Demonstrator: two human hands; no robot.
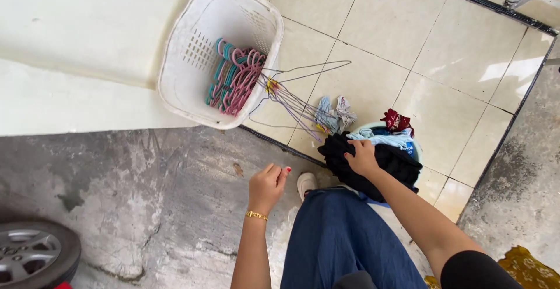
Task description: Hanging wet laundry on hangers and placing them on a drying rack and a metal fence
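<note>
My right hand (362, 157) presses down on a black garment (379, 166) that lies over a light blue bucket (413, 146) full of wet clothes. A pale blue cloth (382, 139) and a dark red cloth (396, 121) sit in the bucket just beyond my fingers. My left hand (267, 187) hangs loosely curled in the air with nothing in it, a gold bracelet on the wrist. A white plastic laundry basket (192, 79) lies tipped on its side ahead of it, holding pink and teal hangers (234, 79). Several thin wire hangers (291, 93) spill from the basket onto the tiles.
A low white wall (76, 49) runs along the left behind the basket. Cream floor tiles (455, 61) meet rough grey concrete (146, 207) under my feet. A car wheel (32, 254) shows at the bottom left. A yellow patterned mat (525, 268) lies at the bottom right.
</note>
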